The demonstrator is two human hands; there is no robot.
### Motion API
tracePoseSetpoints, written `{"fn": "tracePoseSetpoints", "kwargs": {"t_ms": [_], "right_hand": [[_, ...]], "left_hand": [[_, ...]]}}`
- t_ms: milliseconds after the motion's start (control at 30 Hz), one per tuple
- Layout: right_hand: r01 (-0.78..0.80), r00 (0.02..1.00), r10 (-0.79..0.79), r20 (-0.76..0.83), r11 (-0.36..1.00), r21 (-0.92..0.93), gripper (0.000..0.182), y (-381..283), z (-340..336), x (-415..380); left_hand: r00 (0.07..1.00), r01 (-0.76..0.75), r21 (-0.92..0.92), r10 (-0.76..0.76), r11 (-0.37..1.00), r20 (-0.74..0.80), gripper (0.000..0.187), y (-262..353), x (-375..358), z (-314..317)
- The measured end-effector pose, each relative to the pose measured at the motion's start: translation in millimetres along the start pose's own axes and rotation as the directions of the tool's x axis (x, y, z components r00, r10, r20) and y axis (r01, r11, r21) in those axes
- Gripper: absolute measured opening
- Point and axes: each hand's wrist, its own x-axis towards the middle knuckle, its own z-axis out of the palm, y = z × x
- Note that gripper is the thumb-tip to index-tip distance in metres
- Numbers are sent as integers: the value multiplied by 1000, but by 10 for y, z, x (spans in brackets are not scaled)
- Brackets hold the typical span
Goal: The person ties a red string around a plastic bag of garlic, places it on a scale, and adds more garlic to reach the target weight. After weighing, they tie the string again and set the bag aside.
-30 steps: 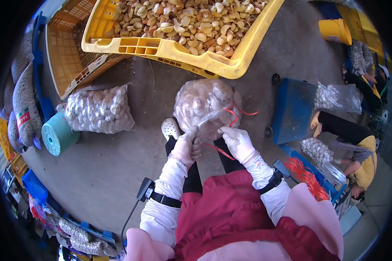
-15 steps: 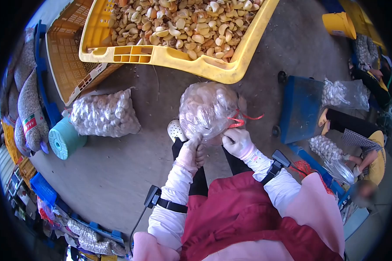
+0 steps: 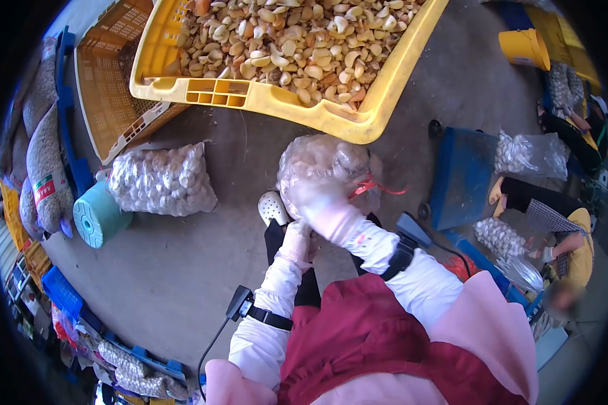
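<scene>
A clear plastic bag of garlic bulbs [image 3: 311,158] stands on the floor in front of me, beneath the yellow crate's corner. Red string [image 3: 371,185] hangs at the bag's right side. My left hand [image 3: 296,241], gloved in white, is closed at the near edge of the bag, gripping its gathered plastic; part of it is hidden behind my right wrist. My right hand [image 3: 324,201], also gloved, lies across the bag's near top. Motion smears its fingers, so their position cannot be made out.
The yellow crate [image 3: 277,98] ahead holds loose cloves and skins. Left are a tan crate [image 3: 108,88], another garlic bag [image 3: 162,179] and a teal bucket [image 3: 101,214]. A blue wheeled bin [image 3: 461,175] stands right, near a seated person [image 3: 554,209] handling a garlic bag [image 3: 500,236].
My right hand has moved left from beside the red string, across the bag's near top. My left hand stays at the bag's near edge. The view has shifted slightly.
</scene>
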Motion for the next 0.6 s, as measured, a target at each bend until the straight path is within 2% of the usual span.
{"fn": "tracePoseSetpoints", "kwargs": {"t_ms": [67, 100, 133, 200, 267, 333, 367, 400, 433, 467, 500, 533, 567, 600], "right_hand": [[-18, 998, 21, 57, 998, -60, 27, -38, 69, -31], [-20, 997, 26, 72, 997, -80, 29, -19, 58, -68], [-17, 996, 27, 90, 994, -109, 30, 27, 12, -110], [15, 990, 9, 137, 986, -168, 32, 103, -27, -154], [75, 978, -18, 206, 959, -273, 34, 121, 67, -223], [79, 985, -30, 168, 953, -292, 33, 78, 95, -131], [0, 981, 52, 186, 963, -269, 29, 42, 132, -81], [0, 981, 52, 185, 964, -266, 29, 30, 72, -48], [97, 991, -101, 83, 994, 45, 27, 1, -53, 20], [220, 975, -211, -63, 915, 337, 26, -15, -144, 79], [217, 976, -191, -105, 862, 458, 22, 21, -184, 105], [215, 977, -188, -104, 862, 458, 22, 114, -141, 13], [252, 967, -243, -69, 902, 350, 21, 251, -48, -114], [215, 974, -224, -28, 882, 419, 21, 229, -66, -167]], "left_hand": [[1000, -8, -189, 3, 982, -25, 43, -63, 32, -22], [994, -2, -214, -21, 977, -105, 45, 31, -47, 77], [994, -5, -216, -19, 976, -107, 45, 83, -86, 63], [1000, -6, -9, 6, 1000, 6, 46, 140, -132, 19], [999, -36, 0, 36, 999, 18, 47, 115, -123, 34], [999, 25, -18, -24, 1000, 25, 44, 92, -39, -18], [998, 54, -29, -54, 998, 23, 42, 70, -6, -40], [998, 54, -28, -53, 998, 21, 42, 45, 6, -26], [999, 22, -61, -23, 998, -23, 40, 25, 22, 7], [998, -11, -91, 5, 996, -67, 39, 14, 34, 16], [999, -30, -54, 28, 998, -34, 37, 34, -3, 13], [999, -28, -53, 26, 998, -34, 37, 19, -9, -15], [999, -37, -41, 36, 999, -3, 31, 9, -5, -50], [998, -46, -28, 47, 999, 29, 25, 17, -14, -62]]}}
